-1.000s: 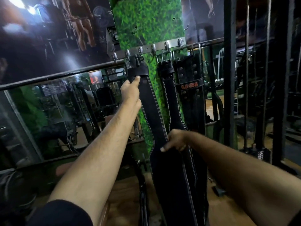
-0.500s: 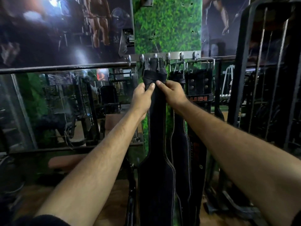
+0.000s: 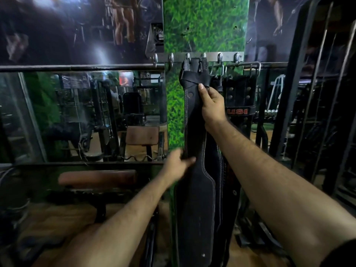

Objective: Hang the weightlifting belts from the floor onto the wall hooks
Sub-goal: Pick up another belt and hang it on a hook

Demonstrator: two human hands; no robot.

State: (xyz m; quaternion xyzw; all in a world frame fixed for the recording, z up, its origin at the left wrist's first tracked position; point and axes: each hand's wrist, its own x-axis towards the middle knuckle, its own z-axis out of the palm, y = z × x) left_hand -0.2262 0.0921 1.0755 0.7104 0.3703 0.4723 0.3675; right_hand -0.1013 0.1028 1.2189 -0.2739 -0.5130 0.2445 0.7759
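**Black belt on the hook rail, both hands on it**

A black belt hangs straight down from the hook rail, which is fixed across a grass-patterned panel. Its buckle end sits up at the hooks, with a loose strap end folded across just below them. The narrow upper part has white stitching down the edges and widens lower down into the broad back pad.

The right hand is on the upper, narrow part of the belt, just under the folded strap; its grip is clamped there, thumb up on the front and fingers curled round the right edge. The left hand is lower, at the belt's left edge where it begins to widen. It is motion-blurred, but the thumb seems to lie across the front with the fingers behind the edge, so its grip appears closed on the belt.

Just behind and to the right hang a second belt, mostly hidden, and a studded belt with a red "USI" band. Left of the panel is a mirror showing gym machines, with a padded bench below it. A dark metal rack stands at the right.
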